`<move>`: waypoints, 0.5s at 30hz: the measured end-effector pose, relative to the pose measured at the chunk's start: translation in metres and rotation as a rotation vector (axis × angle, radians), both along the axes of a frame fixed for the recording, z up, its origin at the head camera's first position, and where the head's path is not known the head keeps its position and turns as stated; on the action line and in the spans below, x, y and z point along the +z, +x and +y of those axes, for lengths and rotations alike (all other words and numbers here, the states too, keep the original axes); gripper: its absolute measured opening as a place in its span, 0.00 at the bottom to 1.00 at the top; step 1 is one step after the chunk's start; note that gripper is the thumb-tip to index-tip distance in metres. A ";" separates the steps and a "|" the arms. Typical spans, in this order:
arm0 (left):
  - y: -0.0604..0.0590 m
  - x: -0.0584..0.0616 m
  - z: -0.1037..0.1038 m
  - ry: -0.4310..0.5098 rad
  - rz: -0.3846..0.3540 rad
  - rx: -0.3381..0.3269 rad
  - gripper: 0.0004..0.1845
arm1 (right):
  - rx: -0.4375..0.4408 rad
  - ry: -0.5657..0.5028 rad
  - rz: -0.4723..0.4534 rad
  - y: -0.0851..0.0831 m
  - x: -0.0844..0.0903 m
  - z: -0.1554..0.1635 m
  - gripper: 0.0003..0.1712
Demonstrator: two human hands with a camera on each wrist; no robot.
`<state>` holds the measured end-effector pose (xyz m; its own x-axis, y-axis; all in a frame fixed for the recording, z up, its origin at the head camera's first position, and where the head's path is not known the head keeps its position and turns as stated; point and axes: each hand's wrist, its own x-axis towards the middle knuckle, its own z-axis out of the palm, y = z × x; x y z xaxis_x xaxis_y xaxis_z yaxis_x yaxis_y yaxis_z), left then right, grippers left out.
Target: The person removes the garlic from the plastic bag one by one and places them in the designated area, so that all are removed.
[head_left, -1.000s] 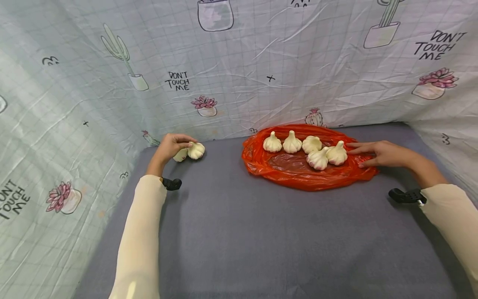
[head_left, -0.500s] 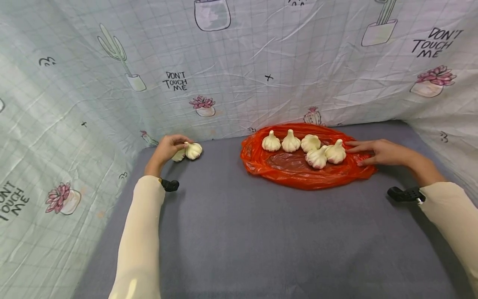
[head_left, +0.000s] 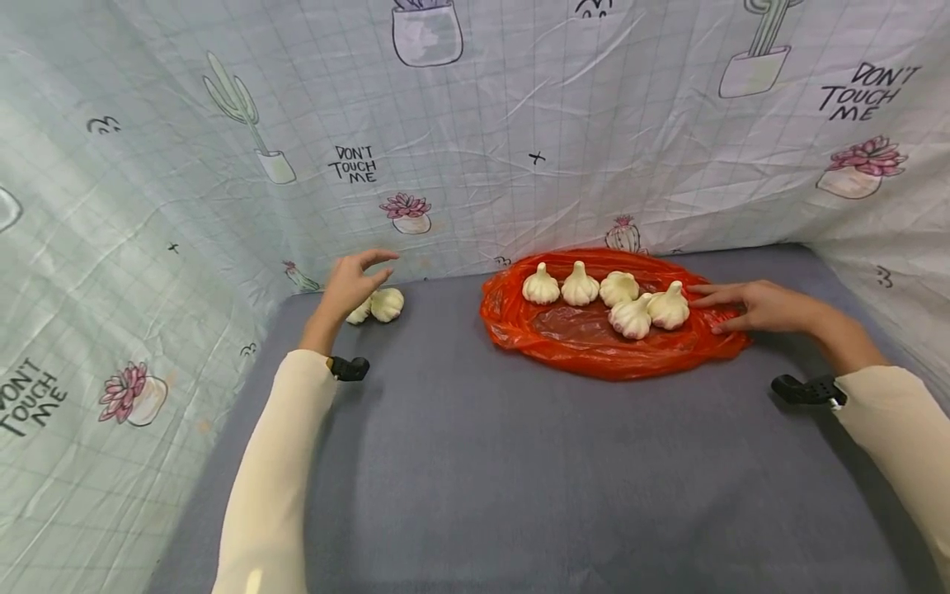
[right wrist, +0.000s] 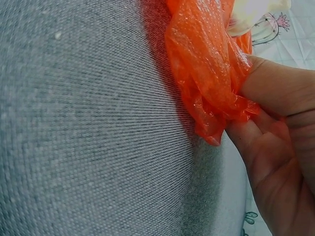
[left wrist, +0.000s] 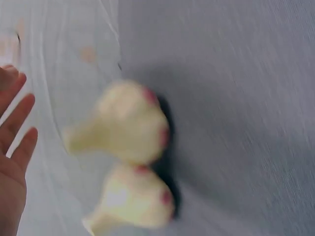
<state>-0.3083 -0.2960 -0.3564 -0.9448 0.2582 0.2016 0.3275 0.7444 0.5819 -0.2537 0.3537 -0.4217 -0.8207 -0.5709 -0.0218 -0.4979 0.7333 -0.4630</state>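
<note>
My left hand (head_left: 350, 285) hovers with spread, relaxed fingers just above two garlic bulbs at the table's far left. One bulb (head_left: 387, 305) shows fully in the head view; the other bulb (head_left: 359, 311) is partly hidden behind the hand. Both appear blurred and side by side in the left wrist view, the nearer-to-hand bulb (left wrist: 125, 123) apart from the fingers (left wrist: 18, 120). On the right, my right hand (head_left: 775, 307) pinches the edge of a red plastic bag (head_left: 594, 360) between thumb (right wrist: 278, 88) and fingers. Several garlic bulbs (head_left: 580, 285) sit on the bag.
A grey cloth-covered table (head_left: 519, 462) lies under everything. Printed fabric curtain (head_left: 475, 165) rises along the back and both sides. Black wrist cameras (head_left: 350, 369) are strapped to both forearms.
My left hand has let go of the garlic bulb and lifted up off it. The bulb stays beside the other one. My right hand keeps its place at the bag's edge.
</note>
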 end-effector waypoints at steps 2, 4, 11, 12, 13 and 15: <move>0.002 0.004 0.013 -0.008 0.034 -0.019 0.18 | -0.002 0.000 0.002 0.001 -0.001 0.000 0.29; 0.004 0.008 0.027 -0.015 0.062 -0.050 0.17 | 0.000 -0.006 0.007 0.001 -0.002 0.000 0.29; 0.012 0.016 0.071 -0.040 0.085 -0.167 0.15 | 0.003 -0.017 0.002 0.001 -0.001 -0.001 0.29; 0.013 0.016 0.076 -0.034 0.082 -0.184 0.16 | 0.004 -0.015 0.002 0.001 -0.001 -0.001 0.29; 0.014 0.015 0.081 -0.030 0.076 -0.196 0.15 | 0.004 -0.011 0.004 0.001 0.000 -0.001 0.29; 0.015 0.014 0.091 -0.018 0.065 -0.227 0.15 | 0.005 -0.004 0.008 0.001 0.000 -0.001 0.28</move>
<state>-0.2928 -0.2048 -0.3419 -0.8471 0.4669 0.2538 0.5245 0.6572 0.5413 -0.2524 0.3523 -0.4214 -0.8182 -0.5748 -0.0125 -0.5051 0.7290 -0.4620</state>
